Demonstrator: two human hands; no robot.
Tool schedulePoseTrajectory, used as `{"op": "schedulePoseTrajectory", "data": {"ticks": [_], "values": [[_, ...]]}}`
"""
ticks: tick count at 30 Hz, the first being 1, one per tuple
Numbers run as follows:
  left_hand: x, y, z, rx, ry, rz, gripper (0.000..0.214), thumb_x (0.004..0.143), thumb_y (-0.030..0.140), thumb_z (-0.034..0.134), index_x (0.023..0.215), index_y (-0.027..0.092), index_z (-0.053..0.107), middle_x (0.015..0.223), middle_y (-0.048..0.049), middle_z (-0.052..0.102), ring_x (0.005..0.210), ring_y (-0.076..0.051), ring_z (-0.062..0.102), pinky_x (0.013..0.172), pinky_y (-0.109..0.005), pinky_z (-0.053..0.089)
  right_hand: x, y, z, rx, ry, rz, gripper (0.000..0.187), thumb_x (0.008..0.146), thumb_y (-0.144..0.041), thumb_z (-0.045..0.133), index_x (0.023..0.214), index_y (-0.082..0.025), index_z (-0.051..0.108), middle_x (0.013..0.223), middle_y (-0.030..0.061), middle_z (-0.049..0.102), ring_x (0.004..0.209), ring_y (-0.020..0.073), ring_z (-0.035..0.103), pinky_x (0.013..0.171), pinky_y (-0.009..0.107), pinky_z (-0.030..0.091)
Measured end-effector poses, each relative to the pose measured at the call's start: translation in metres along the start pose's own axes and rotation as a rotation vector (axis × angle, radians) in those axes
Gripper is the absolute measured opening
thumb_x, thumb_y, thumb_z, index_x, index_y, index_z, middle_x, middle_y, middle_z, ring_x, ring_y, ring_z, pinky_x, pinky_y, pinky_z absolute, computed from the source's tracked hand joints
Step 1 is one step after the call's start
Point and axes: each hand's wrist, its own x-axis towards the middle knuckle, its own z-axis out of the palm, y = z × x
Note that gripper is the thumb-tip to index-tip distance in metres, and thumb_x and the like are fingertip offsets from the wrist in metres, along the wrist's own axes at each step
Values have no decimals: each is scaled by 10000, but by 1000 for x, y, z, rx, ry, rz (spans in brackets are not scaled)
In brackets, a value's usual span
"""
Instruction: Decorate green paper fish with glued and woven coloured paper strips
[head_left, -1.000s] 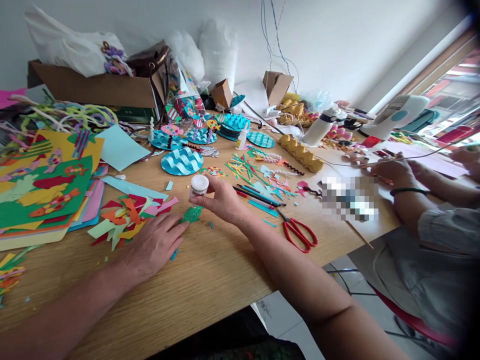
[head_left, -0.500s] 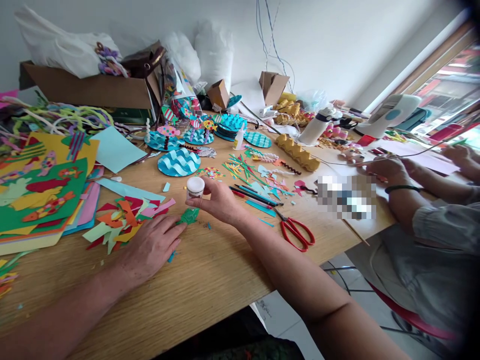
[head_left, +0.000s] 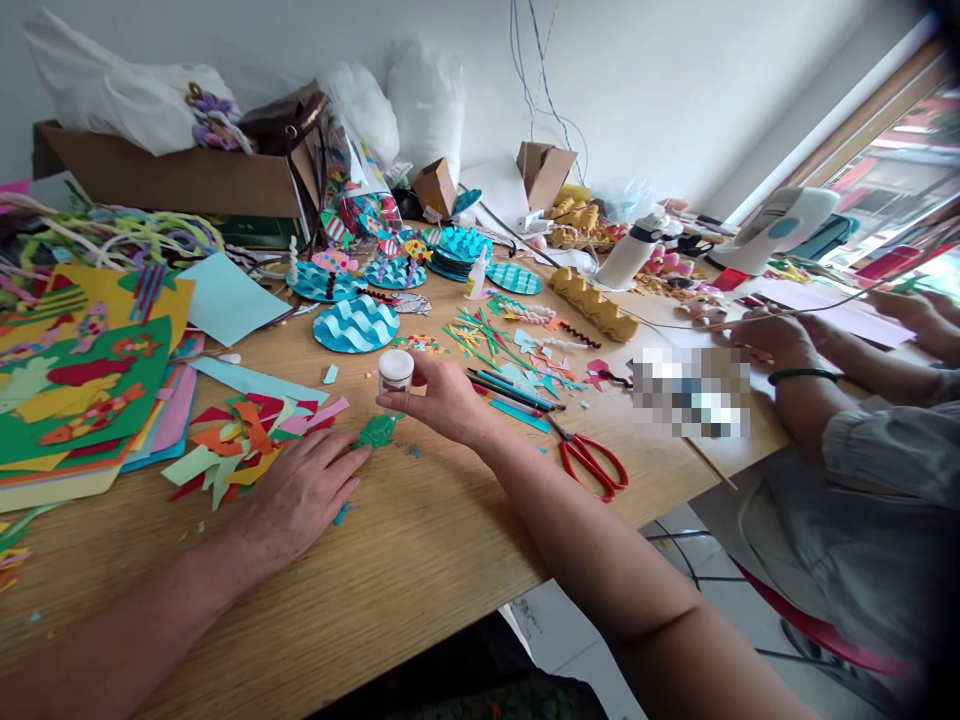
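In the head view my right hand [head_left: 446, 398] grips a small jar with a white lid [head_left: 395, 368] between thumb and fingers, just above a green paper cut-out [head_left: 377, 432]. My left hand [head_left: 309, 488] lies on the wooden table with its fingers stretched out, the fingertips at the left edge of that cut-out. Tiny blue scraps [head_left: 342, 513] lie beside the left fingers. Left of the hands is a heap of coloured paper scraps [head_left: 251, 435]. A round blue wavy-paper disc [head_left: 356, 324] lies beyond the jar.
Red-handled scissors [head_left: 592, 465] and pencils [head_left: 514, 388] lie right of my right arm. Coloured sheets [head_left: 82, 400] are stacked at the left. Farther back stand a glue bottle [head_left: 476, 275] and a white flask [head_left: 628, 257]. Another person's hands [head_left: 776, 338] work at the right.
The jar in my right hand has shifted slightly to the right and up, showing more of the green cut-out. My left hand has hardly moved.
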Motion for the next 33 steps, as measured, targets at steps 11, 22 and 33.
{"op": "schedulePoseTrajectory", "data": {"ticks": [11, 22, 33], "values": [[-1, -1, 2, -4, 6, 10, 308, 872, 211, 378, 1042, 125, 620, 1050, -131, 619, 995, -277, 549, 821, -438, 486, -6, -12, -2, 17, -113, -10, 285, 730, -386, 643, 888, -153, 596, 812, 12, 613, 725, 120, 531, 647, 232, 377], [0, 0, 0, -37, -4, -20, 332, 880, 222, 341, 1041, 147, 621, 1055, -125, 621, 1004, -275, 546, 822, -451, 488, -4, -12, 3, 16, -72, -25, 289, 714, -351, 665, 908, -150, 593, 806, 12, 611, 729, 119, 532, 648, 228, 379], [0, 0, 0, -12, 17, 1, 338, 893, 232, 321, 1048, 150, 610, 1063, -117, 616, 999, -258, 553, 809, -412, 492, -7, -15, 2, 19, -101, -49, 273, 717, -347, 662, 884, -144, 589, 788, 6, 603, 722, 121, 535, 638, 227, 381]]}}
